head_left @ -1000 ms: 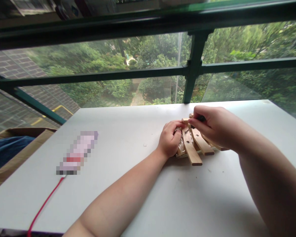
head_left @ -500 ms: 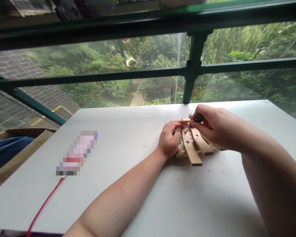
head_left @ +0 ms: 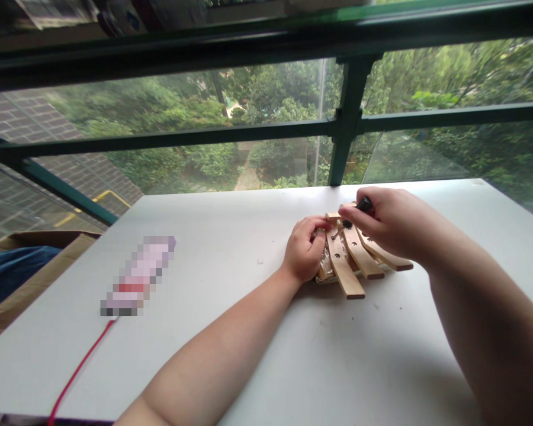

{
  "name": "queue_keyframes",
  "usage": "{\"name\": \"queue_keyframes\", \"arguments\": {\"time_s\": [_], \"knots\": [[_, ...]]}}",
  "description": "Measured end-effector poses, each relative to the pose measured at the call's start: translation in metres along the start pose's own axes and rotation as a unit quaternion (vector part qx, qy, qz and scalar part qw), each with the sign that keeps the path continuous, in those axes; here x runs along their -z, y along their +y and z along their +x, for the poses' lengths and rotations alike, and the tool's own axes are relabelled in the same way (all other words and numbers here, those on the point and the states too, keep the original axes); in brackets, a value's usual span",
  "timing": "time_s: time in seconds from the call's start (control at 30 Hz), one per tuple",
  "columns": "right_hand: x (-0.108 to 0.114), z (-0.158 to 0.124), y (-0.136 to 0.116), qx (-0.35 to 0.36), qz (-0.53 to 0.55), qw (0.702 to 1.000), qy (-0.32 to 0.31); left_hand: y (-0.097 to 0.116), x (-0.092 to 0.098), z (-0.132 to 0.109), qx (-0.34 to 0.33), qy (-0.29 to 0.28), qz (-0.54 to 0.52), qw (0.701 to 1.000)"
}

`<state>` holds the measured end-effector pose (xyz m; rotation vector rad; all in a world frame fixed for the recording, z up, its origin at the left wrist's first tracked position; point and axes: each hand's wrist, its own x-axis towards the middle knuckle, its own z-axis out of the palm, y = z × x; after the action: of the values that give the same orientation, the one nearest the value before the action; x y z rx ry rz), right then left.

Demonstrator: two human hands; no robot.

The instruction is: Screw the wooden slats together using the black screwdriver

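Observation:
My left hand (head_left: 305,249) is closed around the left side of a small wooden assembly with clear plastic wrap on it. Curved wooden strips (head_left: 349,278), held by dark screws, stick out from the assembly toward me. In my right hand (head_left: 388,222) is a screwdriver (head_left: 364,205) with a black handle, gripped between thumb and fingers. Its thin shaft slants down to the left, with the tip at the upper screw of the leftmost strip. My right hand hides part of the assembly's far right side.
The work lies on a white table (head_left: 249,331). A blurred-out phone-like object (head_left: 142,272) with a red cable (head_left: 82,364) rests at the left. Beyond the table's left edge stands a cardboard box (head_left: 48,269) with blue cloth. A green-framed window (head_left: 349,118) borders the far edge.
My right hand has shifted slightly up, and its fingers have changed position on the screwdriver handle. More of the right-hand wooden strip shows now. My left hand has stayed in place.

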<state>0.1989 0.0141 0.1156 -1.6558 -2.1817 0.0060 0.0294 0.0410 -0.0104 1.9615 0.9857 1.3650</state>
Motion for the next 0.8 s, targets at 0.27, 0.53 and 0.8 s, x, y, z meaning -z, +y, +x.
{"name": "queue_keyframes", "arguments": {"time_s": [0.27,0.53,0.8], "knots": [[-0.013,-0.002,-0.007,0.103,0.179,0.978,-0.035,0.002,0.000,0.001,0.007,-0.004,0.026,1.000],[-0.013,-0.003,0.004,0.079,0.233,0.968,-0.041,0.004,0.001,0.000,-0.006,-0.008,0.027,1.000],[-0.006,-0.006,0.000,0.094,0.168,0.980,-0.056,0.003,0.002,0.000,-0.015,-0.016,0.041,0.999]]}}
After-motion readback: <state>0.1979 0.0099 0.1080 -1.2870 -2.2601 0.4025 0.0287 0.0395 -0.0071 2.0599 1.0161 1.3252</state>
